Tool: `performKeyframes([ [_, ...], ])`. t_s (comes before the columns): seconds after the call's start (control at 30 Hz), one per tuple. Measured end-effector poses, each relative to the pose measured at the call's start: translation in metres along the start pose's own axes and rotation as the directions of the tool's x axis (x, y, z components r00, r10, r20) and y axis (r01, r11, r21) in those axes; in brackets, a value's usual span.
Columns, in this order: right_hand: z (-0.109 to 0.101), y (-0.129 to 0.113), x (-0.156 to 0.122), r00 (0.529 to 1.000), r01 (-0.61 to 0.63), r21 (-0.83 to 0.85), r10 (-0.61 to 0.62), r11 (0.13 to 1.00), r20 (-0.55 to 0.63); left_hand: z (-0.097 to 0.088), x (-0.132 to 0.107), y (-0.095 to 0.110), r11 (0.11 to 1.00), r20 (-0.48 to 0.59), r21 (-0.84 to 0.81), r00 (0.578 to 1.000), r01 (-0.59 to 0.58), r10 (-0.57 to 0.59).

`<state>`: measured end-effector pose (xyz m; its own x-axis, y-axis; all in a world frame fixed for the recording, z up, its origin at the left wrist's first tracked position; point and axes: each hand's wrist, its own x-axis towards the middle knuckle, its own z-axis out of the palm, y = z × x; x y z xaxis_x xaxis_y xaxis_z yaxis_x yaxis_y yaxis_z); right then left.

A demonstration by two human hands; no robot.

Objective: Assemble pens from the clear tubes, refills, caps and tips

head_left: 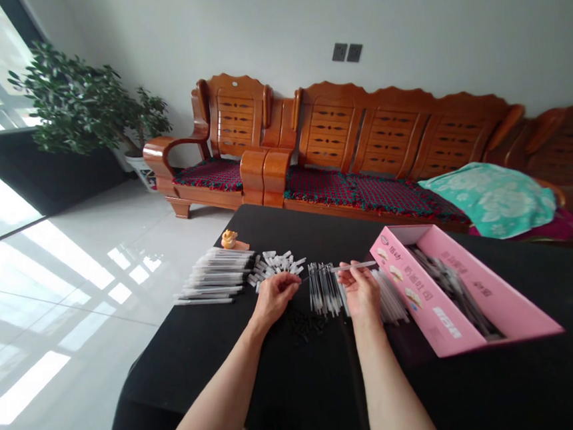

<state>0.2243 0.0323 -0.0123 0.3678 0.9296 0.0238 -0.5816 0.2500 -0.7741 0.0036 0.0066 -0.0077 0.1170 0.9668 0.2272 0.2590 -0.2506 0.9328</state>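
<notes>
The right hand closes on a clear pen barrel between thumb and fingers, and the left hand pinches something thin, but it seems too small to see well. Between the hands lies a bundle of clear barrels. At eleven o'clock are loose white caps, and at nine o'clock a neat row of capped pens looks finished. Many dark parts are left in the pink carton at three o'clock, and small black pieces lie at six o'clock on the black table.
</notes>
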Motion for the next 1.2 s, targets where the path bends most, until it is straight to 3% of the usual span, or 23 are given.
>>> performKeyframes([
  [0.2, -0.005, -0.005, 0.005, 0.996, 0.059, 0.026, -0.057, 0.998, -0.064, 0.0, 0.0, 0.0, 0.999, 0.026, -0.04, 1.0, 0.013, -0.012],
  [0.5, -0.002, -0.001, 0.002, 1.0, 0.008, -0.009, -0.008, 1.0, -0.015, 0.001, 0.0, -0.003, 0.998, 0.05, -0.048, 0.998, 0.033, -0.031],
  [0.7, 0.012, 0.003, -0.012, 0.987, -0.112, -0.071, 0.12, 0.991, 0.109, 0.007, -0.001, -0.001, 0.909, 0.209, -0.382, 0.974, 0.167, -0.091],
  [0.87, 0.022, 0.008, -0.026, 0.917, -0.252, -0.132, 0.28, 0.959, 0.284, 0.011, -0.002, 0.004, 0.783, 0.278, -0.575, 0.957, 0.239, -0.087],
  [0.97, 0.022, 0.01, -0.027, 0.876, -0.322, -0.131, 0.348, 0.937, 0.335, 0.012, 0.0, 0.005, 0.791, 0.192, -0.579, 0.976, 0.196, -0.101],
  [1.07, 0.016, 0.008, -0.021, 0.917, -0.318, -0.006, 0.309, 0.948, 0.254, 0.007, 0.003, 0.003, 0.852, -0.058, -0.517, 0.989, 0.084, -0.133],
  [1.13, 0.01, 0.004, -0.014, 0.955, -0.272, 0.11, 0.253, 0.956, 0.155, 0.002, 0.005, -0.001, 0.913, -0.256, -0.407, 0.955, 0.037, -0.153],
  [1.2, 0.005, 0.001, -0.009, 0.976, -0.216, 0.197, 0.205, 0.956, 0.077, -0.003, 0.005, -0.005, 0.966, -0.377, -0.251, 0.913, 0.058, -0.153],
])
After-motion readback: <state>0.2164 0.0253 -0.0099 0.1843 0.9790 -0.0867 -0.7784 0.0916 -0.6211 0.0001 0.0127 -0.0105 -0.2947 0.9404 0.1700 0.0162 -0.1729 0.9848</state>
